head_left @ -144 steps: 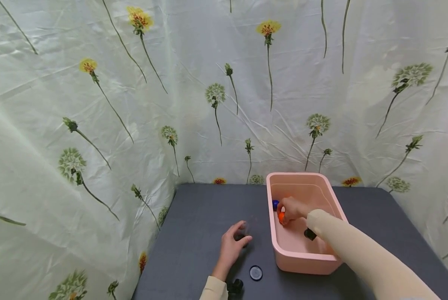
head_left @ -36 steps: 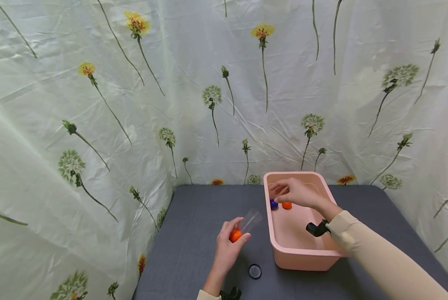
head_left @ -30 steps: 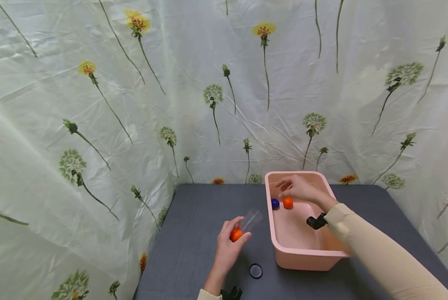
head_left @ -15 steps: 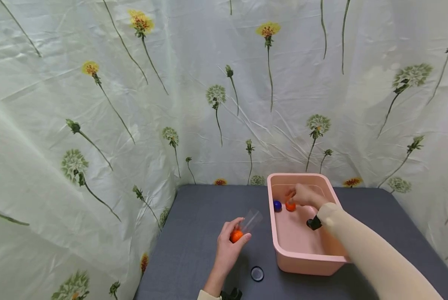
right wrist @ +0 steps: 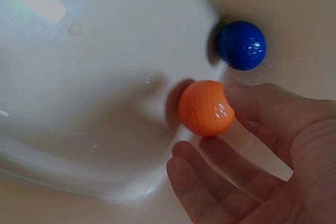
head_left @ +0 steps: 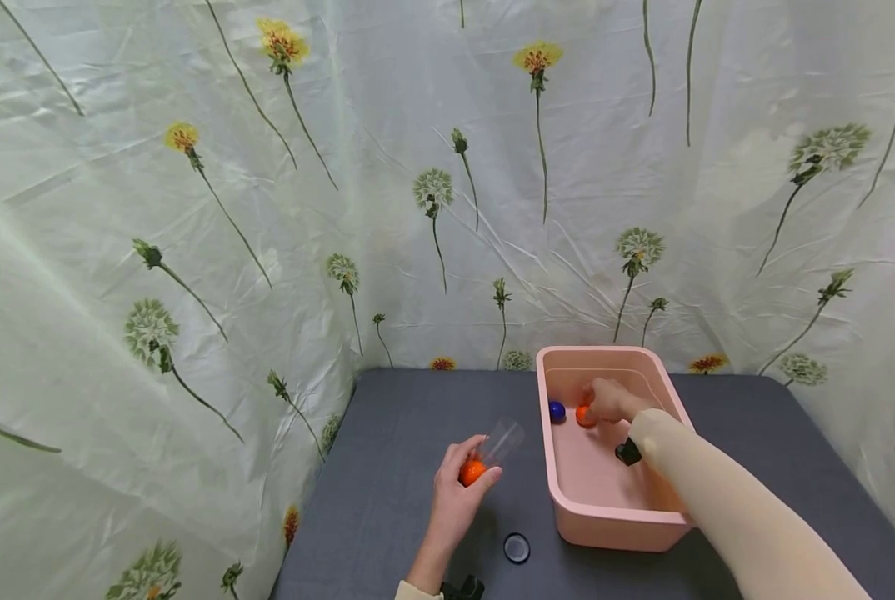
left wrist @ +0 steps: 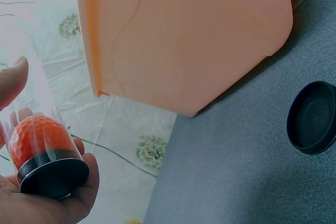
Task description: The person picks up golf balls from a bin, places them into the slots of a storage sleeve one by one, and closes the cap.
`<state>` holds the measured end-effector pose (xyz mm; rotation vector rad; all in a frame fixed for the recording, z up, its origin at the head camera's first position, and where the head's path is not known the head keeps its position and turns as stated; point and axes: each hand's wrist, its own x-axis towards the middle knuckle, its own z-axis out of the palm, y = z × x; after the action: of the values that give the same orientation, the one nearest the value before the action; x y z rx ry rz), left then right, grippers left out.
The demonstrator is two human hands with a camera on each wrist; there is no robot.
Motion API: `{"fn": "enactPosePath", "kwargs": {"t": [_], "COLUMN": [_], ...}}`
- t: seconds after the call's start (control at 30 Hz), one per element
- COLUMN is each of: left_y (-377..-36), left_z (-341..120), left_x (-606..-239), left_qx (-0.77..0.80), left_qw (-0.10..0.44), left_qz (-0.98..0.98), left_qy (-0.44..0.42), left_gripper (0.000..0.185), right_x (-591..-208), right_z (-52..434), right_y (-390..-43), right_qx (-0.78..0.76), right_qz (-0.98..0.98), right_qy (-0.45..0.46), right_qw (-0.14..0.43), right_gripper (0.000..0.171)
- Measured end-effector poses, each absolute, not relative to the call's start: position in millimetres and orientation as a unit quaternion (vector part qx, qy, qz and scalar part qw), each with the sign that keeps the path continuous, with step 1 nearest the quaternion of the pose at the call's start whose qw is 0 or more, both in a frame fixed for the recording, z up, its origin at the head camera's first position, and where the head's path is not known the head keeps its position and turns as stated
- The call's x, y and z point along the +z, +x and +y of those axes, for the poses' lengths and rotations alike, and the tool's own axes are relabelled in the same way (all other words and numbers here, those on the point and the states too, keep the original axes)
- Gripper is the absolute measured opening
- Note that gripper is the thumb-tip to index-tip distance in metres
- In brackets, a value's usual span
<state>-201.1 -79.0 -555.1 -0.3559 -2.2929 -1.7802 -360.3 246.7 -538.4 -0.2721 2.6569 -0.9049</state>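
Right hand pinches, seemingly, the orange ball (left hand grips the tube).

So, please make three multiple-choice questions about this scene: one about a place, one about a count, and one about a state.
1. Where does the black lid lie?
A. on the dark table, left of the pink tub
B. inside the pink tub
C. on top of the clear tube

2. How many balls lie in the pink tub?
A. one
B. two
C. four

3. How is the clear tube held by the left hand?
A. empty, with a cap on top
B. flat on the table
C. open at the top, with one orange ball inside

Answers:
1 A: the head view shows it on the table beside the tub.
2 B: a blue ball and an orange ball, which the right hand touches.
3 C: the left wrist view shows the ball at the tube's black base.
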Motion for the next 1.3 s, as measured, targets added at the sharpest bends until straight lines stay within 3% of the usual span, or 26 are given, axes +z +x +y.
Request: {"fn": "enactPosePath", "kwargs": {"t": [0.27,0.47,0.73,1.07,1.3], "left_y": [-198,-196,-193,-191,-191], "left_z": [-77,-76,-77,-75,-74], "left_x": [-554,-556,-556,-557,-554], "left_qx": [-0.604,-0.608,-0.605,-0.605,-0.609], "left_qw": [0.098,0.095,0.093,0.079,0.087], "left_qz": [-0.782,-0.780,-0.782,-0.785,-0.780], "left_qy": [-0.120,-0.114,-0.116,-0.109,-0.114], "left_gripper": [0.044,0.044,0.046,0.046,0.044], "right_x": [-544,-543,-533,-500,-480], "right_z": [247,249,250,248,248], "right_y": [-348,-344,-339,-326,-316], "right_qx": [-0.304,-0.305,-0.293,-0.277,-0.268], "right_qz": [0.925,0.922,0.928,0.920,0.925], "right_qy": [-0.068,-0.066,-0.103,-0.219,-0.234], "right_qw": [0.218,0.230,0.205,0.167,0.130], "right_gripper": [0.027,0.028,0.027,0.028,0.033]}}
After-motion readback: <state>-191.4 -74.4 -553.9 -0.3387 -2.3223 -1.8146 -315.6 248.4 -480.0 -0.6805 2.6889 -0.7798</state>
